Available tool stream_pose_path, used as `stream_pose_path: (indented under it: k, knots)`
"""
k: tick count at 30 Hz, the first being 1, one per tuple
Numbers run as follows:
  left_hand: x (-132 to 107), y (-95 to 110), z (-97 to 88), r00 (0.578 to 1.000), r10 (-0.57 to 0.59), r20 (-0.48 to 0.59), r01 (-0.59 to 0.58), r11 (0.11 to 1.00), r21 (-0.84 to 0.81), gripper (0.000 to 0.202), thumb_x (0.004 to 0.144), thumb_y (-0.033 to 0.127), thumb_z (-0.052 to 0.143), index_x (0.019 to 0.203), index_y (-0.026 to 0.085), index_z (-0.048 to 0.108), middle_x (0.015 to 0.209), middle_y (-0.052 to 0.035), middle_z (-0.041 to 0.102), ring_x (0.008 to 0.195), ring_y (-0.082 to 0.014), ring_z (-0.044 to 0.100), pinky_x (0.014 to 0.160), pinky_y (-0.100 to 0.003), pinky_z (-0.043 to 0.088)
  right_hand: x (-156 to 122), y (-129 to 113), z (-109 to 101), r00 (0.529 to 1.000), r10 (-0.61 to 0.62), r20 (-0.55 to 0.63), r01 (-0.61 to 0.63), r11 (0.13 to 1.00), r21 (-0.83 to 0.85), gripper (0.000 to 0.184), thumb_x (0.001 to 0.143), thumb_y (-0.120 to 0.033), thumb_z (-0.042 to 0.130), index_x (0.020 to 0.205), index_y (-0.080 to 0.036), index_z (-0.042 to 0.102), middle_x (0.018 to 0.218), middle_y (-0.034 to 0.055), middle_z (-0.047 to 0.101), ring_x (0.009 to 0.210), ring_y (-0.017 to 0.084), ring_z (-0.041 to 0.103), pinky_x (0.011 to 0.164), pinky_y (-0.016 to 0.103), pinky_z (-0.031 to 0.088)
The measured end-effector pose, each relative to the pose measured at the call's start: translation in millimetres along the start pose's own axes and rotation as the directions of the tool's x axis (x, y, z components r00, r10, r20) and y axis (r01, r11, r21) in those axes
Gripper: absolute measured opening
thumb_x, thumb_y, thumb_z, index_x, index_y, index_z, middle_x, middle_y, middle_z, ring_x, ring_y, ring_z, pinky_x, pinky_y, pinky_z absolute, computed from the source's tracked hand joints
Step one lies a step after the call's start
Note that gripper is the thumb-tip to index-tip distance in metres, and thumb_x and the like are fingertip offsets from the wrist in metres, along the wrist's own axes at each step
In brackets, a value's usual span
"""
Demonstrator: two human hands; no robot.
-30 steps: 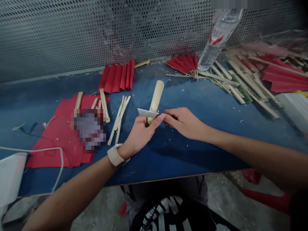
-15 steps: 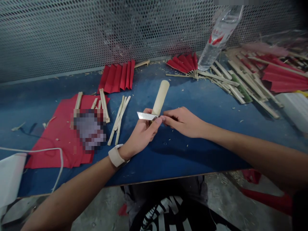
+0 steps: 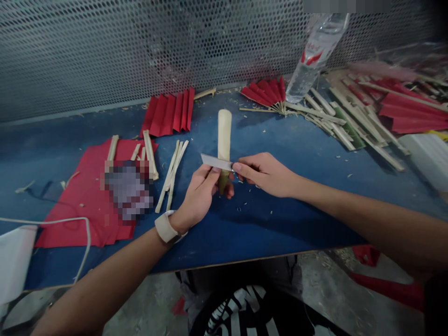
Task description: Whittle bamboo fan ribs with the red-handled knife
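My left hand (image 3: 203,191), with a pale band at its wrist, grips the lower part of a pale piece of bamboo (image 3: 224,133). This piece points away from me, and its near end is darker and tapers. In my right hand (image 3: 268,175) is a knife whose flat metal blade (image 3: 215,161) lies crosswise over the bamboo, slanted tip to the left. My right fingers hide the knife's other end. The left thumb is close beneath the blade; whether it touches the metal I cannot tell.
Left of my hands lie thin bamboo strips (image 3: 171,175) and red paper sheets (image 3: 84,205) under a blurred object (image 3: 129,191). Folded red paper (image 3: 168,114), a red fan (image 3: 266,91), a water bottle (image 3: 311,60) and bamboo pieces (image 3: 364,116) line the back. A white cable (image 3: 87,233) crosses the left.
The bamboo has turned from leaning right to nearly upright in view. My left hand has shifted slightly left and down its length, and the blade now crosses its front.
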State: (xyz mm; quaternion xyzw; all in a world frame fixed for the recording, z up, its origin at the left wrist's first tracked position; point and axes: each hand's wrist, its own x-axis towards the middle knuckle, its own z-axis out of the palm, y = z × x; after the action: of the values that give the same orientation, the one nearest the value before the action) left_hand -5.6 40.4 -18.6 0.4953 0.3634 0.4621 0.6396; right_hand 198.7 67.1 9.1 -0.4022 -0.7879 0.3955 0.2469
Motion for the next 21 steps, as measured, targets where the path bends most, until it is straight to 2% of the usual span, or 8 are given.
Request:
stream_pose_path:
  k: [3, 6, 10, 14, 18, 21]
  knots:
    - [-0.7, 7.8, 7.4, 0.999, -0.035, -0.026, 0.032, 0.993, -0.116, 0.019, 0.1, 0.035, 0.062, 0.094, 0.017, 0.057, 0.076, 0.0009, 0.06, 0.054, -0.0077, 0.053, 0.053, -0.022, 0.045, 0.5, 0.7, -1.0, 1.0, 0.0, 0.009, 0.0, 1.0, -0.021, 0.063, 0.106, -0.067, 0.041, 0.073, -0.018, 0.062, 0.058, -0.0025, 0.052, 0.053, 0.01, 0.046, 0.057, 0.027, 0.03]
    - [-0.5, 12.0, 10.5, 0.999, -0.054, -0.001, 0.053, 0.988, -0.144, 0.017, 0.096, 0.031, 0.065, 0.103, 0.017, 0.058, 0.074, 0.002, 0.057, 0.057, -0.0067, 0.048, 0.055, -0.02, 0.04, 0.8, 1.1, -2.4, 1.0, 0.0, 0.02, 0.002, 0.998, -0.06, 0.061, 0.107, -0.065, 0.041, 0.072, -0.019, 0.06, 0.059, -0.002, 0.054, 0.053, 0.01, 0.048, 0.058, 0.027, 0.03]
    - [-0.2, 8.7, 7.0, 0.997, -0.045, 0.063, 0.046, 0.999, -0.027, 0.029, 0.09, 0.03, 0.073, 0.11, 0.019, 0.055, 0.075, 0.0045, 0.052, 0.058, -0.0063, 0.046, 0.053, -0.019, 0.042, 1.3, 1.4, -3.5, 0.999, 0.025, 0.034, -0.022, 0.996, -0.085, 0.055, 0.107, -0.057, 0.042, 0.072, -0.019, 0.059, 0.06, -0.0014, 0.057, 0.056, 0.011, 0.05, 0.059, 0.028, 0.031]
    - [-3.2, 6.3, 3.3, 0.994, -0.095, 0.062, 0.086, 0.987, 0.135, 0.039, 0.097, 0.045, 0.071, 0.118, 0.021, 0.048, 0.071, 0.009, 0.041, 0.051, -0.006, 0.039, 0.043, -0.017, 0.035, 1.5, 1.2, -3.9, 0.996, 0.037, 0.077, -0.027, 0.992, -0.122, 0.053, 0.107, -0.056, 0.043, 0.073, -0.019, 0.059, 0.061, -0.0013, 0.058, 0.055, 0.011, 0.05, 0.058, 0.028, 0.03]
    - [-4.9, 6.9, 0.7, 0.997, -0.071, 0.032, 0.062, 0.972, 0.227, 0.043, 0.099, 0.05, 0.069, 0.121, 0.02, 0.048, 0.072, 0.0068, 0.047, 0.054, -0.0065, 0.043, 0.045, -0.017, 0.038, 1.6, 0.6, -3.9, 0.995, 0.033, 0.096, -0.022, 0.993, -0.119, 0.053, 0.106, -0.057, 0.043, 0.074, -0.019, 0.06, 0.063, -0.0009, 0.06, 0.055, 0.011, 0.05, 0.059, 0.028, 0.03]
    - [-4.2, 6.4, -1.9, 0.998, -0.054, 0.044, 0.04, 0.962, 0.269, 0.041, 0.099, 0.054, 0.067, 0.113, 0.019, 0.051, 0.071, 0.0056, 0.048, 0.055, -0.0073, 0.046, 0.047, -0.019, 0.04, 2.2, 0.3, -4.0, 0.994, 0.054, 0.094, -0.045, 0.995, -0.093, 0.051, 0.107, -0.054, 0.042, 0.075, -0.019, 0.062, 0.063, -0.0008, 0.061, 0.056, 0.012, 0.051, 0.06, 0.028, 0.032]
